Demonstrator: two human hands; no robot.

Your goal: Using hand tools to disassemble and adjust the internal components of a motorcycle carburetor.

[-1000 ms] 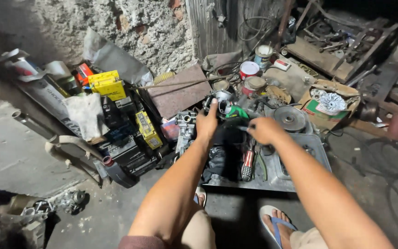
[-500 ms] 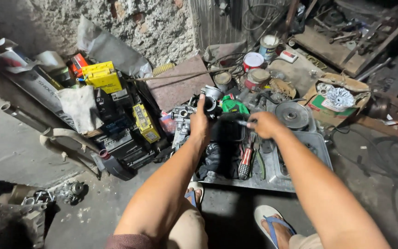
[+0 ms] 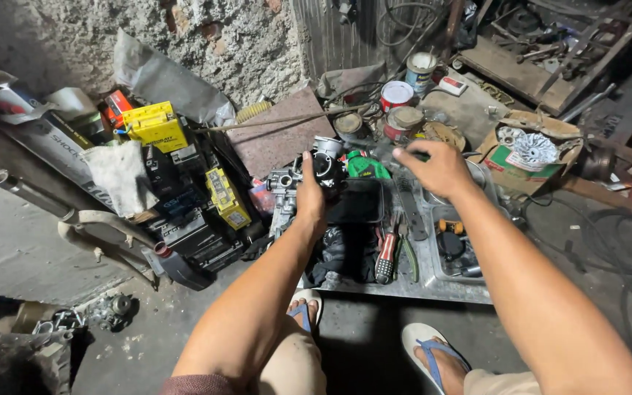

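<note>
Since the frame half a second back, your right hand (image 3: 439, 170) has moved off to the right, away from the black metal part (image 3: 325, 167) it was touching, and now hovers over the grey metal tray (image 3: 433, 281) with its fingers pinched together; whether anything small sits between them cannot be told. Your left hand (image 3: 309, 196) has stayed put, closed around the black metal part from the left, thumb up along its side. The part is held just above the tray's far-left corner, beside a flat black rectangular case (image 3: 356, 201).

Packages around you:
- A yellow box (image 3: 156, 126) with dark print stands at the left, near the rough wall, with a red-and-orange carton (image 3: 115, 107) just behind it.
- A smaller yellow box (image 3: 222, 192) with a white label lies lower, on stacked black cases.
- A green packet (image 3: 363, 165) sits just right of the part.
- Beyond your hands stand 3 round tins: a red tin with a white lid (image 3: 396, 95), a rusty brown tin (image 3: 404, 121) and a tall pale tin (image 3: 421, 69).
- At the right, an open cardboard box (image 3: 522, 150) with a green and red panel holds a crumpled silver piece.

A red-handled screwdriver (image 3: 385, 252) lies on the tray below your left wrist.
</note>
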